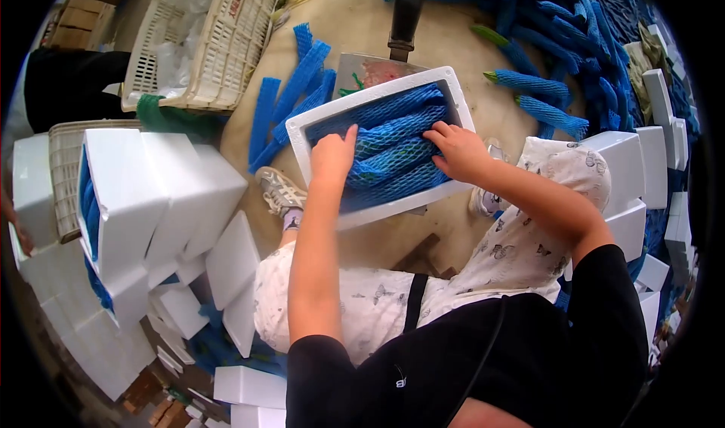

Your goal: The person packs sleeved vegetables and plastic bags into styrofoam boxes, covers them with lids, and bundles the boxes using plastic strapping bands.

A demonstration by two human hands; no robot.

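Observation:
A white foam box [455, 88] stands tilted between my knees, holding several long green vegetables in blue foam netting [400, 143], laid side by side. At the left end of the row is my left hand [333, 156]. Its thumb lies along the netting, and its other fingers are curled and partly hidden. My right hand [461, 153] is at the opposite end, with bent fingers closed on the end of a netted vegetable. The exact kind of vegetable cannot be made out under the netting.
Netted vegetables with green tips [536, 84] are heaped at the upper right. Loose blue net sleeves [294, 88] lie behind the box, near a wide metal blade [362, 69]. White foam boxes [128, 186] are stacked on the left, below a plastic crate [234, 39]. Another person's dark clothing [72, 88] shows far left.

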